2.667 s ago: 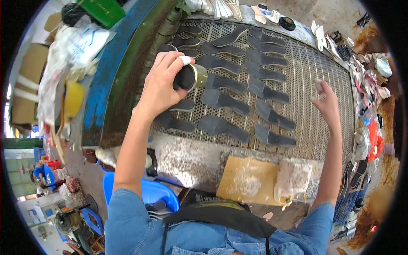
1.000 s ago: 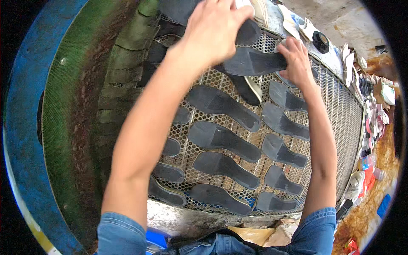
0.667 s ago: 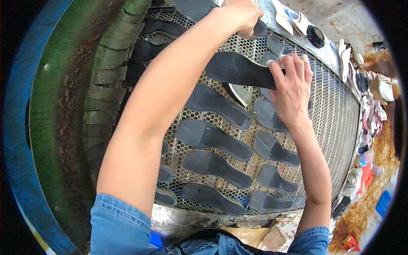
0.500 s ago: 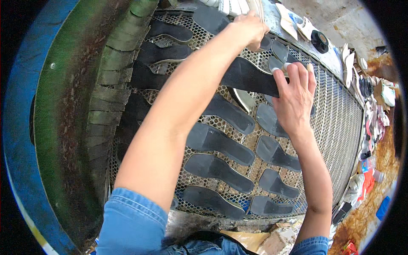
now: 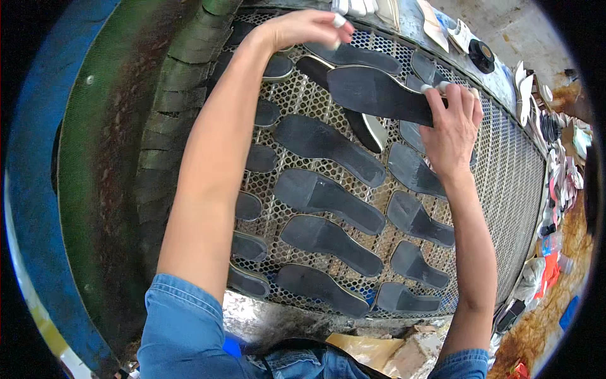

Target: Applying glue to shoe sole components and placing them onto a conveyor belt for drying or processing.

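Note:
Black shoe soles with pale edges lie in rows on a metal mesh surface (image 5: pixel 505 189). My right hand (image 5: pixel 451 129) grips the narrow end of a black shoe sole (image 5: pixel 379 91), which is held above the mesh over other soles. Part of another sole (image 5: pixel 366 129) with a pale edge shows beneath it. My left hand (image 5: pixel 309 28) is at the far side, above a flat-lying sole (image 5: pixel 356 58), its fingers loosely extended with nothing visible in them. White coverings sit on fingertips of both hands. My left forearm hides parts of the left-hand soles.
To the left, a strip curtain (image 5: pixel 167 95) hangs beside a green and blue machine frame (image 5: pixel 95 145). A ledge along the far edge carries pale shoe parts (image 5: pixel 432 25) and a black roll (image 5: pixel 481 57). Assorted items, including a red bag (image 5: pixel 549 278), line the right side.
My left hand has moved left, away from the far ledge. My right hand has shifted slightly right, still gripping the sole. The soles on the mesh have shifted in view.

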Action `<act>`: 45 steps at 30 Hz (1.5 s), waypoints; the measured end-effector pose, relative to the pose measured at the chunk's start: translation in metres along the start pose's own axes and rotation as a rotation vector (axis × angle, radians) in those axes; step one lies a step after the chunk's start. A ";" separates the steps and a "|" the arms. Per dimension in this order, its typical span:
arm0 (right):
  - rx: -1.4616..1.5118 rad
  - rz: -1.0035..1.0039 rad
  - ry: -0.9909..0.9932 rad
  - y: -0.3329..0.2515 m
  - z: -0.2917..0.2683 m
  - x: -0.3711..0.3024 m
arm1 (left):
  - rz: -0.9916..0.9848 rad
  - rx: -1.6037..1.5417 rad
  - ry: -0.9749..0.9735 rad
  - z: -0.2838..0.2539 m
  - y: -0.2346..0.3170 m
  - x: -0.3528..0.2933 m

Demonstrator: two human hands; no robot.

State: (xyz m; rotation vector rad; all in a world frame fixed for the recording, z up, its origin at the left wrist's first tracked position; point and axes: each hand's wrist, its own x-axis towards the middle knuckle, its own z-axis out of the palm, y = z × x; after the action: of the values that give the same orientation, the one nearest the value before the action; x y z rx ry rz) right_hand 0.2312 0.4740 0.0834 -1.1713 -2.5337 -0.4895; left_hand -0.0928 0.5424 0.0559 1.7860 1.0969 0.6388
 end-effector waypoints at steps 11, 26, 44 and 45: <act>-0.078 0.101 0.076 0.054 -0.024 -0.018 | -0.077 0.462 0.216 0.053 -0.001 -0.025; -0.315 1.107 -0.545 0.234 0.039 -0.236 | -0.503 -0.123 0.389 0.035 -0.038 -0.053; 0.372 0.328 -0.232 -0.082 0.084 -0.009 | -0.371 0.471 0.845 0.068 -0.018 -0.058; 0.312 0.341 -0.234 -0.082 0.089 -0.009 | -0.374 0.467 0.843 0.077 0.007 -0.061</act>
State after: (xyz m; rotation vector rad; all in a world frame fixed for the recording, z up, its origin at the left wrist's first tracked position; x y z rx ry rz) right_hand 0.1612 0.4560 -0.0139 -1.5625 -2.3987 0.1287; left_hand -0.0583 0.4535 0.0295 1.6183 2.2393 0.9926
